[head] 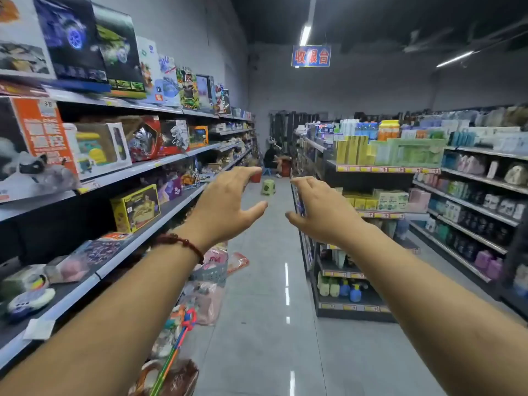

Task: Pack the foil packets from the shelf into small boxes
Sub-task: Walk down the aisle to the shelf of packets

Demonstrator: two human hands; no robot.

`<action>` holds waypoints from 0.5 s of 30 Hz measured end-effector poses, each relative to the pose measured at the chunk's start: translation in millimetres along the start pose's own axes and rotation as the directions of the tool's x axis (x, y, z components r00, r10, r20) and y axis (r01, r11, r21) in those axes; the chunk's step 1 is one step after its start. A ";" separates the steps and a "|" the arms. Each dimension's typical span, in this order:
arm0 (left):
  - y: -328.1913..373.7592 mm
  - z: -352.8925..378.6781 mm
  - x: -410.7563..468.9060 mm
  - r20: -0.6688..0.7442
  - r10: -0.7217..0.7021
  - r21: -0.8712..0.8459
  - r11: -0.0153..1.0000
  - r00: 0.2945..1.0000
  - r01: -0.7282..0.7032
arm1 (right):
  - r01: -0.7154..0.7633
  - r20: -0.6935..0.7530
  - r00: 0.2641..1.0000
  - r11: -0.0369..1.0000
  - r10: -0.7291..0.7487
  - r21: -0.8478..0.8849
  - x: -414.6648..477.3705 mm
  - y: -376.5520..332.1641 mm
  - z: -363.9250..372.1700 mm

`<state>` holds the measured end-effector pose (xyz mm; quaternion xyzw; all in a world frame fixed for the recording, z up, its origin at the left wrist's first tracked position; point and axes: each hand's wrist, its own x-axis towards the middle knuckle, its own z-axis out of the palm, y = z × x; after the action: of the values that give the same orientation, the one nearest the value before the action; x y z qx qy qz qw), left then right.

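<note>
Both my arms stretch forward over a shop aisle. My left hand [225, 201] is held out in mid-air with spread, relaxed fingers and holds nothing; a dark red cord bracelet is on its wrist. My right hand [317, 207] is held out beside it, fingers loosely bent, with nothing in it. The two hands are apart, palms turned towards each other. No foil packets or small boxes can be told apart among the goods in this view.
Toy shelves [148, 164] run along the left, shelves of boxed goods [385, 167] along the right. Bags and a basket [208, 275] lie on the floor at the left. A green stool [268, 187] stands in the aisle; a person [273, 160] sits at the far end.
</note>
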<state>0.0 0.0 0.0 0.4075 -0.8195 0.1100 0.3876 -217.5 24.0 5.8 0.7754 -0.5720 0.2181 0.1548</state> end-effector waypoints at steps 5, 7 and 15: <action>-42.1 97.6 81.6 0.107 -0.056 0.006 0.998 0.993 0.055 | -0.006 0.092 0.996 1.000 0.007 -0.016 82.5 82.3 54.9; -61.0 133.9 103.5 0.117 -0.062 0.007 0.998 0.991 0.062 | -0.022 0.111 0.994 1.000 0.023 -0.002 112.9 108.5 81.4; -190.7 298.9 158.8 0.190 -0.147 0.002 0.989 0.971 0.149 | -0.030 0.243 0.970 0.999 0.018 0.044 242.1 184.0 243.4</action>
<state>-77.9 -363.6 -112.6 0.4737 -0.8206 0.0363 0.3176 -293.3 -348.5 -79.8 0.7929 -0.5905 0.1371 0.0625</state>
